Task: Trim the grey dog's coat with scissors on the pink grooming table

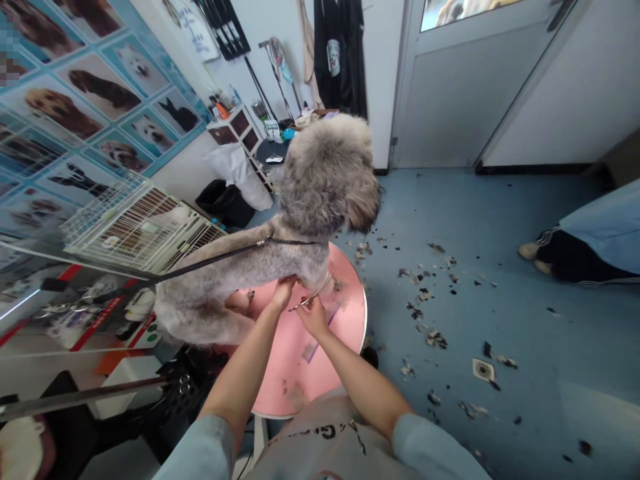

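A grey, curly-coated dog [240, 260] stands on a round pink grooming table [350, 293], its fluffy head turned away. A black leash [220, 255] runs along its back to the neck. My left hand [284, 292] is closed at the top of the dog's front leg, its fingertips partly hidden by fur. In my right hand [313, 316] are metal scissors [319, 288], their blades against the lower front-leg fur. Below that hand, a comb with a purple spine [311, 351] lies on the table among loose hair.
Hair clumps [435, 339] litter the blue floor [480, 220] on the right, where another person's legs [575, 257] show. A white wire cage [145, 227] and a black bin [227, 203] stand at the left. A metal bar [90, 393] crosses the lower left.
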The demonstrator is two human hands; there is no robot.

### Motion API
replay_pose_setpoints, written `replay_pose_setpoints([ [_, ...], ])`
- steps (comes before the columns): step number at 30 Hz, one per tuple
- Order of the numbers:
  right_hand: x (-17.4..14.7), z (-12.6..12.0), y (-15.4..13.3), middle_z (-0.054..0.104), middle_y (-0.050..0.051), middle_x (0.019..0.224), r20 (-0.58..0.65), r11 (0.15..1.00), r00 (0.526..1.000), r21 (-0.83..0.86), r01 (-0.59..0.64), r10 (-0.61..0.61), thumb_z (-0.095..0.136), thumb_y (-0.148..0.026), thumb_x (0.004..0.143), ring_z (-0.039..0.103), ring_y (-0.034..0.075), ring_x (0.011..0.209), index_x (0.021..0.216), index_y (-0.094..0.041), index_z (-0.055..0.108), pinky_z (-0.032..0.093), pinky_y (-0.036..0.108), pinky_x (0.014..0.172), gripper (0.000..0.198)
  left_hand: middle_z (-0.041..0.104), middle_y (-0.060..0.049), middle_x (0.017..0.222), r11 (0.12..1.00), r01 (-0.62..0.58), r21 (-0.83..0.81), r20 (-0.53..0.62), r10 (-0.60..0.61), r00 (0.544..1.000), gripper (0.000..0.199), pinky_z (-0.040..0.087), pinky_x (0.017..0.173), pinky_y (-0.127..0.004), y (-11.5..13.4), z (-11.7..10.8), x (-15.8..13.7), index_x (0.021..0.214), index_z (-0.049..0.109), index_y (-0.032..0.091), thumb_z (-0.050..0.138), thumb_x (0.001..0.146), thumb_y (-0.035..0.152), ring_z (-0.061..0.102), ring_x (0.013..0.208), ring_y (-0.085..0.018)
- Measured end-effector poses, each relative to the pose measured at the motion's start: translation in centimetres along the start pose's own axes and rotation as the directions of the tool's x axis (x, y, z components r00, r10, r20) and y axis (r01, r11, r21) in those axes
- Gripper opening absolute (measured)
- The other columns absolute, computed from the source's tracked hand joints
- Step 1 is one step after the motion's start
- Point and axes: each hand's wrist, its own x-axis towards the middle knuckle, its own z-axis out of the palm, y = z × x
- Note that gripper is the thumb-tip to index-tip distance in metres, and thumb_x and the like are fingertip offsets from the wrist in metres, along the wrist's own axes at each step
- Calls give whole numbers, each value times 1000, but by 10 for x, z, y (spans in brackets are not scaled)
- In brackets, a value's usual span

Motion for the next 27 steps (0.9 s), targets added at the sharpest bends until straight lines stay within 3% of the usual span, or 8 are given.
replay_pose_setpoints([
  [2,4,5,-1,64,4,95,-23,998,999,-47,34,-35,67,-26,66,63,19,89,93,-20,51,52,34,83,32,45,2,60,1000,1,13,-3,-1,1000,12,34,63,-24,2,-1,0,58,45,18,51,66,23,40,62,-12],
  [6,6,12,7,65,4,90,-12,999,999,-9,39,-39,55,-20,73,65,17,83,90,-21,50,53,32,76,18,44,1,61,998,-9,70,46,6,999,13,34,64,-25,6,-4,1,58,44,17,50,67,25,38,64,-12],
  [11,6,17,16,65,4,95,-54,994,996,-85,63,-68,63,-20,69,64,18,90,95,-20,51,53,33,82,29,46,1,65,994,-17,104,104,6,995,15,32,65,-26,3,-11,6,63,45,18,51,67,31,37,66,-13],
  [14,6,20,18,66,2,90,-57,999,997,-19,46,-47,55,-17,73,65,16,84,91,-21,50,54,31,77,20,46,1,66,992,-11,126,148,-8,989,17,31,65,-26,0,-15,8,64,46,18,53,68,33,36,67,-13],
  [18,4,27,17,65,4,96,-90,997,993,10,76,-75,62,-20,70,65,17,89,96,-21,51,54,32,81,28,46,1,68,996,11,91,177,-27,984,19,32,67,-26,4,-16,8,66,47,18,55,67,35,36,68,-13],
  [22,2,34,16,65,3,90,-99,999,994,30,40,-37,55,-17,73,66,16,81,92,-21,50,54,31,75,20,48,1,69,990,-1,139,191,-26,981,19,33,70,-27,14,-16,4,66,48,17,55,67,35,37,68,-13],
  [27,0,46,9,65,6,95,-196,993,976,-89,74,-91,62,-19,70,64,19,90,95,-20,51,52,33,82,27,48,0,69,979,-10,204,190,-29,981,19,34,69,-27,18,-19,4,66,47,18,53,69,35,38,68,-14],
])
